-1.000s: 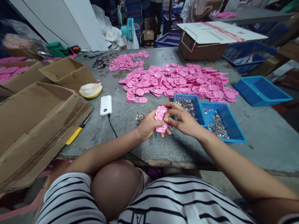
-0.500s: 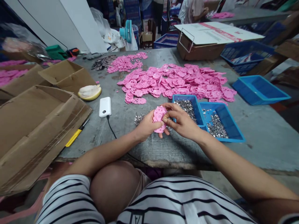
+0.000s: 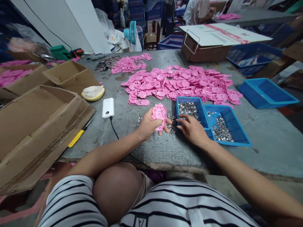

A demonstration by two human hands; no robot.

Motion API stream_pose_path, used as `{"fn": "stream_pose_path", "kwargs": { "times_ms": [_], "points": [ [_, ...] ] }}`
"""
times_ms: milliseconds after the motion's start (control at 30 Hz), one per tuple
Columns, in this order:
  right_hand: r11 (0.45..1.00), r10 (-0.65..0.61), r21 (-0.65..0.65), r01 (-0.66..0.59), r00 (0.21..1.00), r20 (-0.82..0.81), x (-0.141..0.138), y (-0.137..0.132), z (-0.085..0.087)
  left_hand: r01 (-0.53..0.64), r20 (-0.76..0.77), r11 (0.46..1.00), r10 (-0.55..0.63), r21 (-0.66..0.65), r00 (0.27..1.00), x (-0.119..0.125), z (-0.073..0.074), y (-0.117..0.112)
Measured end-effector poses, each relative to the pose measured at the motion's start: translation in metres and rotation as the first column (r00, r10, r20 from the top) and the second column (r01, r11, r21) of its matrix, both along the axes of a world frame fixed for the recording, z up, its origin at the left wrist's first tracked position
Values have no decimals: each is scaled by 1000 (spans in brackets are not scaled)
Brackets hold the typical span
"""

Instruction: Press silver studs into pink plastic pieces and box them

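My left hand (image 3: 148, 124) holds a pink plastic piece (image 3: 158, 115) upright above the grey table (image 3: 132, 145). My right hand (image 3: 193, 130) rests palm down beside it, fingertips curled into a small heap of shiny metal bits (image 3: 170, 124) lying loose on the table. Whether those fingers have hold of any bit is hidden. Just beyond the right hand stand two blue trays (image 3: 201, 110) holding more metal bits. A wide pile of pink plastic pieces (image 3: 182, 83) spreads across the table behind the trays.
A white power bank (image 3: 108, 107) with a black cable and a yellow utility knife (image 3: 79, 134) lie left of my hands. Open cardboard boxes (image 3: 35, 126) crowd the left edge. An empty blue tray (image 3: 266, 92) sits right; another person (image 3: 199, 11) works at a far table.
My right hand has left the pink piece and dropped down to the loose metal bits on the table. The left hand keeps the piece, now turned more upright.
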State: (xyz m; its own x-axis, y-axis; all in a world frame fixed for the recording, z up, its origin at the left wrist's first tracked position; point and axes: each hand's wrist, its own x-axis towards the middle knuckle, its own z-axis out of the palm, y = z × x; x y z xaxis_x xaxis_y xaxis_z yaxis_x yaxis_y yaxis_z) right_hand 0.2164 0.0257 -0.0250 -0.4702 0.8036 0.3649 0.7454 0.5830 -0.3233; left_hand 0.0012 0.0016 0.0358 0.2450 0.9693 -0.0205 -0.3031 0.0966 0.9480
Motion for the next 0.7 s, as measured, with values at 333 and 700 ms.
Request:
{"fn": "stream_pose_path", "kwargs": {
  "times_ms": [333, 700],
  "points": [
    [986, -143, 89, 144, 990, -13, 60, -5, 0, -511, 68, 860, 510, 6, 858, -5, -2, 13],
    [980, 89, -185, -76, 994, 63, -58, 6, 1, -499, 164, 859, 512, -115, 843, 0, -5, 19]
  ]
}}
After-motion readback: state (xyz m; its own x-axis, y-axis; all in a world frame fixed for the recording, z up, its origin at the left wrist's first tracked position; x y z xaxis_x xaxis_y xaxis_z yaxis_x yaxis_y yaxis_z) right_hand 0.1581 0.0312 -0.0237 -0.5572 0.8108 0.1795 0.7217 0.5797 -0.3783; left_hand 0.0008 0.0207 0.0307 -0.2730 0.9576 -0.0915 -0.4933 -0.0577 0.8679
